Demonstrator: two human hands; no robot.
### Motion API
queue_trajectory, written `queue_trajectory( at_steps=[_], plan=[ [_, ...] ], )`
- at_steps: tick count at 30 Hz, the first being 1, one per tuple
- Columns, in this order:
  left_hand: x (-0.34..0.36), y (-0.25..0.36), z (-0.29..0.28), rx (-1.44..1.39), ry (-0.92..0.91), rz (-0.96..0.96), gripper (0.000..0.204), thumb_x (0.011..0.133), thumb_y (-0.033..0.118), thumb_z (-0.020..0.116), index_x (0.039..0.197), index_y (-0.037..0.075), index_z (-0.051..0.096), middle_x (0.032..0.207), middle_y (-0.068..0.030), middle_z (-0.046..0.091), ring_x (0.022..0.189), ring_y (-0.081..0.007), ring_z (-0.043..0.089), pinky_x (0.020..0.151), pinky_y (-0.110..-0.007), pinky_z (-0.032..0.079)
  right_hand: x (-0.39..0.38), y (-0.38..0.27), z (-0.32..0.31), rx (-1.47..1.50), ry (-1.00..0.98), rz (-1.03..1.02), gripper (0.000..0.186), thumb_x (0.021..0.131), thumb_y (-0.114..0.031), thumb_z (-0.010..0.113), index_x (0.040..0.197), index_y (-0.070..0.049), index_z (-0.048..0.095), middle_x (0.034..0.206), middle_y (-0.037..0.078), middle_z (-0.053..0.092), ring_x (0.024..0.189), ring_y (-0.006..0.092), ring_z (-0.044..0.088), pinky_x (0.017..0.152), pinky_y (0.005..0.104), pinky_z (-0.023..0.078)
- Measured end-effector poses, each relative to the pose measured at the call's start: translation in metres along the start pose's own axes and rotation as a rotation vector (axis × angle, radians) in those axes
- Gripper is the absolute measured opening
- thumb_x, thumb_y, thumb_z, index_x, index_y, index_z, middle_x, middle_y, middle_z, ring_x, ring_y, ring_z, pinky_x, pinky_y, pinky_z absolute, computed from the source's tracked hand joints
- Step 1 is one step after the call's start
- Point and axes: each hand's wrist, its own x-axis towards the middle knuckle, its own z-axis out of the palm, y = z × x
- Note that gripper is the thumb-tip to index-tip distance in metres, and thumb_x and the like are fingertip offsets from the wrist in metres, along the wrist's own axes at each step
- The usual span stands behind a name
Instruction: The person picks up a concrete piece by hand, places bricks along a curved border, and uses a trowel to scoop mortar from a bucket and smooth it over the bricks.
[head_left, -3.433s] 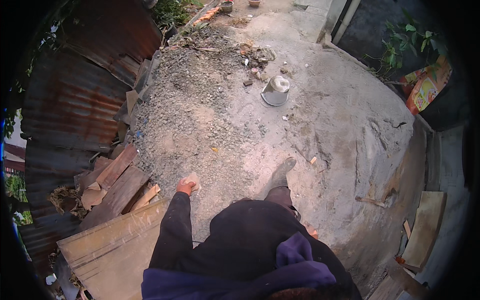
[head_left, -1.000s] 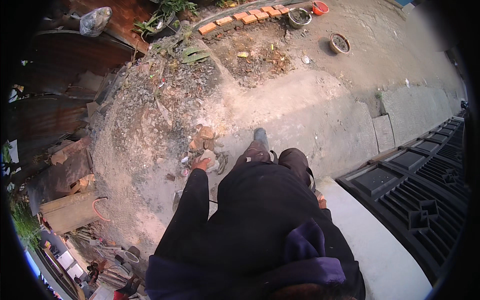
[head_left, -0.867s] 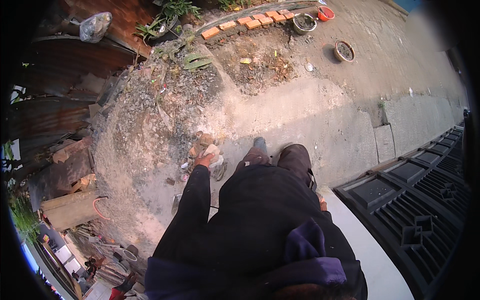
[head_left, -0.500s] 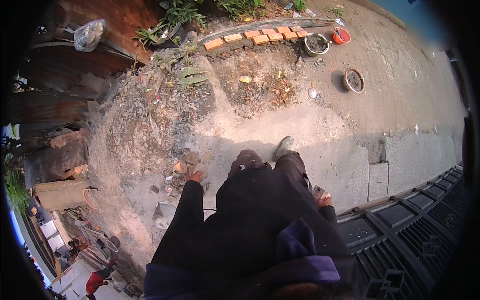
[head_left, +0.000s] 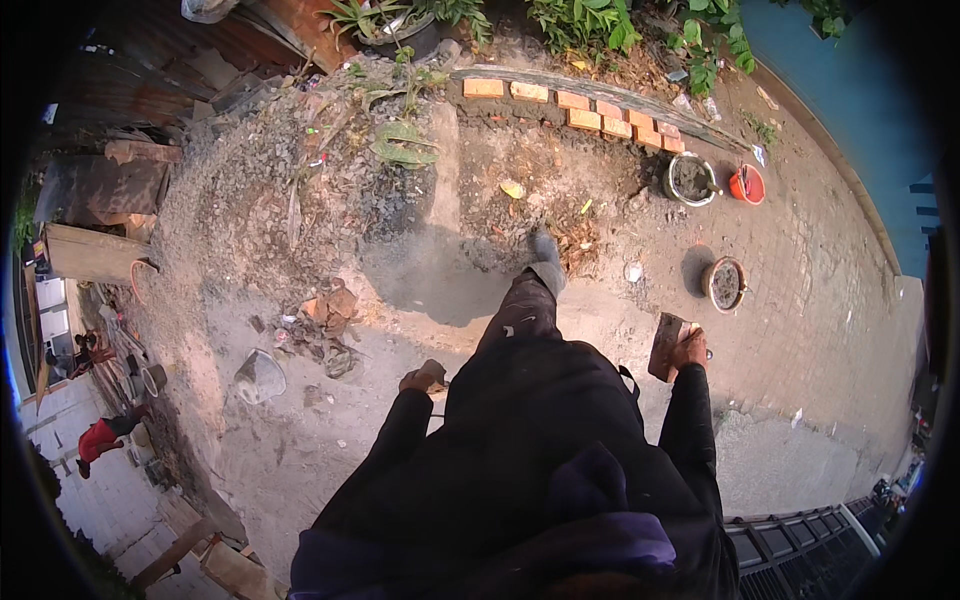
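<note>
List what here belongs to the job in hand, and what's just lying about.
Likely the job:
- chunk in the left hand
- brown block in the right hand
- orange bricks, set in rows
- buckets with grey mix: pale, brown-rimmed
- red bucket, beside them

Likely lying about:
- rubble
- grey bucket
- yellow scrap
- board

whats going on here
The person's left hand grips a chunk, the right hand a flat brown piece. Ahead lie bricks in roughly two rows, with a grey-filled bucket and a red bucket near their right end. Another person in red is off to the left.
</note>
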Motion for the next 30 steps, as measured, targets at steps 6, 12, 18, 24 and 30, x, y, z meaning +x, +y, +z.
queue_trajectory(
  at_steps=[6, 12, 18, 24, 30],
  plan=[
    [0.174, 0.089, 0.059, 0.335, -0.027, 0.261, 0.05, 0.074, 0.034, 0.072, 0.116, 0.009, 0.059, 0.109, -0.0076, 0.065, 0.101, -0.0177, 0.061, 0.082, -0.034, 0.05, 0.193, -0.116, -0.023, -0.042, 0.092, -0.321, 0.059, 0.067, -0.033, 0.073, 0.109, -0.002, 0.045, 0.111, 0.023, 0.057, 0.106, 0.04, 0.056, 0.09, 0.0451, 0.045],
    [0.2, 0.247, -0.025, -1.375, 0.481, -0.252, 0.054, 0.069, 0.018, 0.075, 0.118, 0.003, 0.059, 0.101, -0.0117, 0.066, 0.09, -0.0212, 0.064, 0.08, -0.034, 0.052, 0.289, -0.245, -0.038, -0.078, -0.187, -0.43, 0.078, 0.059, -0.032, 0.079, 0.121, -0.005, 0.042, 0.122, 0.021, 0.053, 0.117, 0.037, 0.05, 0.097, 0.0419, 0.042],
    [0.209, 0.385, -0.12, -1.592, 0.657, 0.203, 0.055, 0.072, 0.006, 0.071, 0.123, -0.002, 0.053, 0.107, -0.0118, 0.063, 0.094, -0.0186, 0.062, 0.08, -0.031, 0.051, 0.407, -0.307, 0.01, -0.269, -0.395, -0.658, 0.095, 0.06, -0.037, 0.079, 0.133, 0.001, 0.032, 0.133, 0.023, 0.044, 0.127, 0.0358, 0.042, 0.104, 0.0393, 0.037],
    [0.143, 0.535, -0.186, -1.087, 0.737, 0.254, 0.057, 0.069, 0.008, 0.069, 0.123, 0.001, 0.054, 0.11, -0.0116, 0.062, 0.102, -0.0214, 0.06, 0.089, -0.032, 0.047, 0.517, -0.321, 0.115, -0.694, -0.49, -0.914, 0.087, 0.072, -0.049, 0.068, 0.136, -0.002, 0.029, 0.131, 0.024, 0.043, 0.122, 0.0404, 0.044, 0.099, 0.0459, 0.039],
    [0.207, 0.613, -0.178, -0.549, 0.354, 0.426, 0.057, 0.065, 0.022, 0.073, 0.119, 0.017, 0.058, 0.114, -0.0131, 0.057, 0.104, -0.0328, 0.058, 0.088, -0.041, 0.048, 0.599, -0.33, 0.218, -0.93, -0.424, -1.325, 0.068, 0.077, -0.05, 0.065, 0.124, -0.004, 0.047, 0.111, 0.018, 0.049, 0.103, 0.0373, 0.051, 0.083, 0.0469, 0.047]
  ],
)
